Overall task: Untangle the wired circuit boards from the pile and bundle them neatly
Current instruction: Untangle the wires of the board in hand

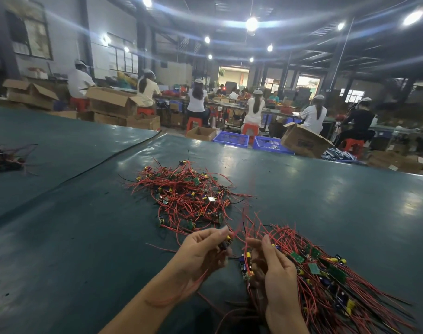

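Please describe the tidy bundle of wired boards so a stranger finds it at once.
On the green table, look just right of the right hand. The bundle lies there; unlike the tangled pile beyond, its red wires run nearly parallel.

Green table (73,237), tangled pile of wired boards (188,196) centre, aligned bundle (338,280) right, small tangle (3,160) far left

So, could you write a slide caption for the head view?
Left hand and right hand hold wired boards between a tangled pile and a straightened bundle on a green table.
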`<state>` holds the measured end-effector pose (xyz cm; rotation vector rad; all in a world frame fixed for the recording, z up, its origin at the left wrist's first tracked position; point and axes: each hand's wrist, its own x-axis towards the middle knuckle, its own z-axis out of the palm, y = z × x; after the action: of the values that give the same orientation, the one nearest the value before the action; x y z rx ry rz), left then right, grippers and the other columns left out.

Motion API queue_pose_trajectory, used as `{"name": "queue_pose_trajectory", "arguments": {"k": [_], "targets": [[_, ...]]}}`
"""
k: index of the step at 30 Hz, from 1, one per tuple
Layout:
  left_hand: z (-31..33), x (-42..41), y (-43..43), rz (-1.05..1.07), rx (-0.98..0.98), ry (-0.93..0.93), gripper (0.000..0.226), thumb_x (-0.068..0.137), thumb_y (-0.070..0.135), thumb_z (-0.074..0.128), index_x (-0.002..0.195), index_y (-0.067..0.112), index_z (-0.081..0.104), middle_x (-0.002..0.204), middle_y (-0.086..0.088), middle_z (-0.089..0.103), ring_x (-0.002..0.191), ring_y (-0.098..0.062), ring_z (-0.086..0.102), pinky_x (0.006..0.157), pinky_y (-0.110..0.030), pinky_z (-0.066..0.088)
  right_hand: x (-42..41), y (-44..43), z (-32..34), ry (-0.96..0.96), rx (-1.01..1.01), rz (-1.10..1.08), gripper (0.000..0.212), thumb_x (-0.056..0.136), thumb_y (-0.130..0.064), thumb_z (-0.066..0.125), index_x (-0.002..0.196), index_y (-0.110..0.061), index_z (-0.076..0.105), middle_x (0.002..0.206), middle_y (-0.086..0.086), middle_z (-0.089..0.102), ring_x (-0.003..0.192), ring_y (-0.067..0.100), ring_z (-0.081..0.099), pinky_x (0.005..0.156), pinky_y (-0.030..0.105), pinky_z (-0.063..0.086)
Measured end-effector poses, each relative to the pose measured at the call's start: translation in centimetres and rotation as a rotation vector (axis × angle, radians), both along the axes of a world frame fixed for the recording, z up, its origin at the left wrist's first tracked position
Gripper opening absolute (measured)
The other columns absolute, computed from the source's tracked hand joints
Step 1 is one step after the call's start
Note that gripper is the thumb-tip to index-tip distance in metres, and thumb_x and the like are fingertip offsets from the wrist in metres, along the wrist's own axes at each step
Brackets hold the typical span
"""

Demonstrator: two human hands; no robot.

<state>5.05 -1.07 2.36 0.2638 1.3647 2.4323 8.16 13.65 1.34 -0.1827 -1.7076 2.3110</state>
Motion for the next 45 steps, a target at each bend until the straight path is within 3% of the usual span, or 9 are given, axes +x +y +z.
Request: {"name": "queue_pose_trajectory", "arguments": {"k": [4, 8, 11, 16, 20, 23, 26, 35, 45], "targets": [[-0.1, 0.0, 0.1, 0.106, -0.119, 0.044, 0.023, 0.062, 0.036, 0.080, 0.069, 0.015, 0.072, 0.064, -0.008, 0.065, 0.053, -0.013, 0.059, 0.052, -0.021, 0.050, 0.6, -0.8, 0.2, 0.108, 0.188, 0.068, 0.036, 0.078, -0.046, 0.059, 0.075, -0.015, 0.078, 0.052, -0.002, 0.051, 0.042, 0.008, 0.038, 0.039, 0.019, 0.029], [-0.4, 0.3, 0.4, 0.164, -0.272, 0.108, 0.027, 0.065, 0.042, 0.078, 0.072, 0.016, 0.074, 0.067, -0.006, 0.068, 0.055, -0.011, 0.062, 0.054, -0.019, 0.050, 0.9, -1.3, 0.4, 0.165, 0.356, 0.163, 0.024, 0.073, -0.039, 0.068, 0.076, -0.017, 0.076, 0.068, 0.003, 0.073, 0.058, 0.011, 0.067, 0.055, 0.017, 0.050], [-0.4, 0.4, 0.4, 0.164, -0.323, 0.139, 0.026, 0.066, 0.042, 0.077, 0.071, 0.017, 0.073, 0.065, -0.004, 0.066, 0.053, -0.010, 0.060, 0.053, -0.020, 0.049, 1.0, -1.2, 0.4, 0.125, 0.386, 0.148, 0.019, 0.075, -0.036, 0.070, 0.076, -0.018, 0.075, 0.069, 0.003, 0.073, 0.056, 0.007, 0.065, 0.053, 0.015, 0.048], [-0.7, 0.0, 0.3, 0.182, -0.400, 0.156, 0.021, 0.092, 0.030, 0.061, 0.083, 0.018, 0.076, 0.073, -0.002, 0.073, 0.065, -0.013, 0.069, 0.055, -0.018, 0.049, 0.5, -0.8, -0.3, 0.063, 0.466, 0.013, 0.021, 0.089, -0.022, 0.066, 0.071, -0.018, 0.074, 0.063, -0.003, 0.071, 0.055, 0.010, 0.063, 0.050, 0.019, 0.049], [-2.1, -1.1, -0.7, 0.479, -0.979, 0.505, 0.015, 0.091, 0.033, 0.062, 0.104, 0.032, 0.068, 0.104, 0.022, 0.064, 0.104, -0.005, 0.056, 0.084, -0.017, 0.044, 0.0, 0.2, -1.2, 0.018, 0.604, -0.154, 0.024, 0.088, -0.029, 0.068, 0.067, -0.018, 0.070, 0.063, -0.004, 0.066, 0.052, 0.005, 0.054, 0.049, 0.017, 0.043], [-3.4, -1.7, -1.8, 0.542, -1.453, 0.597, 0.046, 0.091, 0.045, 0.052, 0.136, 0.035, 0.047, 0.149, 0.007, 0.031, 0.139, -0.014, 0.021, 0.111, -0.035, 0.025, 0.0, 0.6, -1.5, -0.027, 0.742, -0.207, 0.027, 0.087, -0.038, 0.068, 0.065, -0.023, 0.068, 0.062, -0.011, 0.067, 0.058, 0.006, 0.060, 0.055, 0.023, 0.050], [-4.2, -2.4, -2.6, 0.412, -1.686, 0.492, 0.059, 0.093, 0.052, 0.044, 0.147, 0.036, 0.027, 0.161, -0.003, 0.005, 0.147, -0.022, 0.003, 0.117, -0.044, 0.014, 0.1, 0.7, -1.7, -0.101, 0.900, -0.227, 0.029, 0.086, -0.047, 0.067, 0.065, -0.026, 0.066, 0.060, -0.010, 0.065, 0.060, 0.004, 0.059, 0.055, 0.025, 0.049], [-4.5, -2.6, -3.2, 0.451, -1.784, 0.597, 0.039, 0.096, 0.047, 0.041, 0.132, 0.032, 0.049, 0.132, 0.011, 0.049, 0.127, -0.014, 0.036, 0.105, -0.033, 0.029, 0.5, 0.8, -1.5, -0.155, 0.995, -0.208, 0.014, 0.086, -0.047, 0.067, 0.091, -0.033, 0.066, 0.063, -0.010, 0.058, 0.065, 0.004, 0.056, 0.053, 0.021, 0.040], [-4.2, -2.9, -3.5, 0.542, -1.729, 0.657, 0.024, 0.100, 0.040, 0.040, 0.114, 0.032, 0.058, 0.115, 0.012, 0.057, 0.110, -0.012, 0.047, 0.096, -0.028, 0.034, 0.2, 0.8, -1.6, -0.116, 0.961, -0.213, 0.008, 0.089, -0.043, 0.063, 0.084, -0.038, 0.066, 0.073, -0.018, 0.066, 0.072, -0.003, 0.060, 0.059, 0.019, 0.046]]}}
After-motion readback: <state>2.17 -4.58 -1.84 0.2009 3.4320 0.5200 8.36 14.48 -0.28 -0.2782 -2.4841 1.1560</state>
